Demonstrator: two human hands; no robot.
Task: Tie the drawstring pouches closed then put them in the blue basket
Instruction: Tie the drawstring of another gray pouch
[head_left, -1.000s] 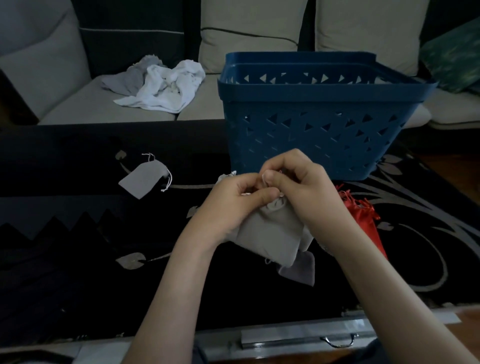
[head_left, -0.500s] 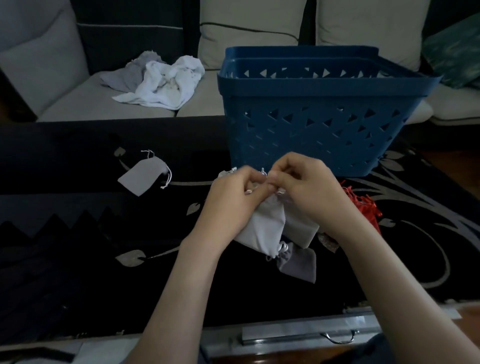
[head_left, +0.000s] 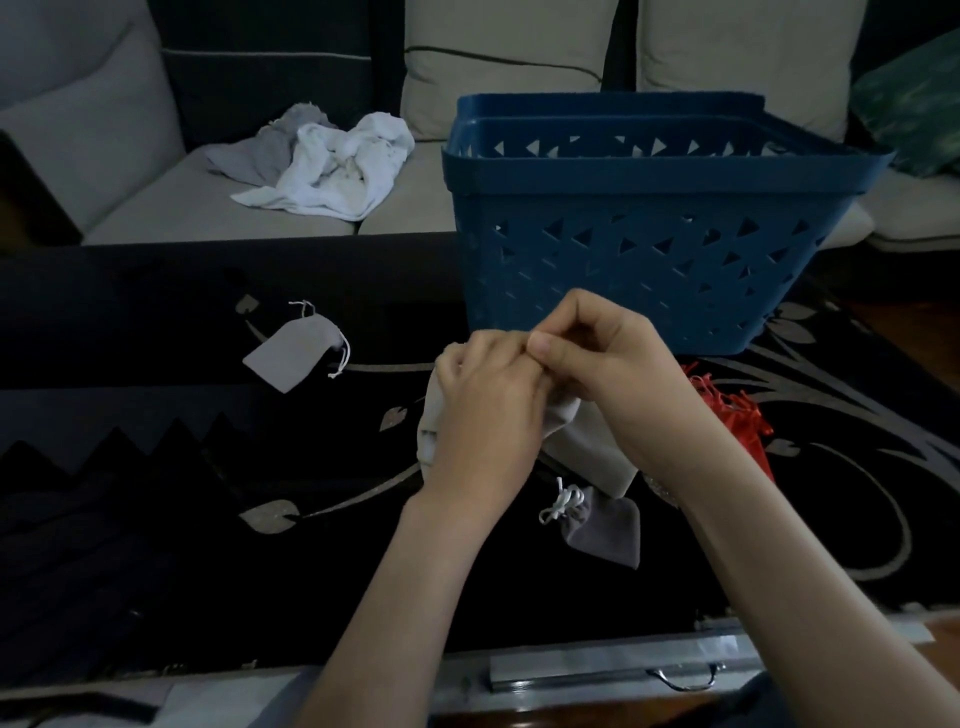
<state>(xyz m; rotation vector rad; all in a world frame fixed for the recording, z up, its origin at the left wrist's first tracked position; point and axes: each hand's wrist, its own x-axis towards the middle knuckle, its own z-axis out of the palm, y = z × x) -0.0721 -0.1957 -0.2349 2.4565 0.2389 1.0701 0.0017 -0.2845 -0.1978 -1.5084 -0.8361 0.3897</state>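
Both hands meet over the black table, just in front of the blue basket. My left hand grips a light grey drawstring pouch, and my right hand pinches at its top, where the cord is hidden by the fingers. A darker grey pouch with a knotted white cord lies below my hands. Another grey pouch with loose cords lies to the left. Red pouches peek out behind my right wrist.
The patterned black table has a metal edge and handle at its near side. Behind it stands a beige sofa with crumpled white and grey cloths and a green cushion.
My hands have closed tighter together over the pouch top and the pouch has shifted under my left hand. The darker pouch below has come into fuller view.
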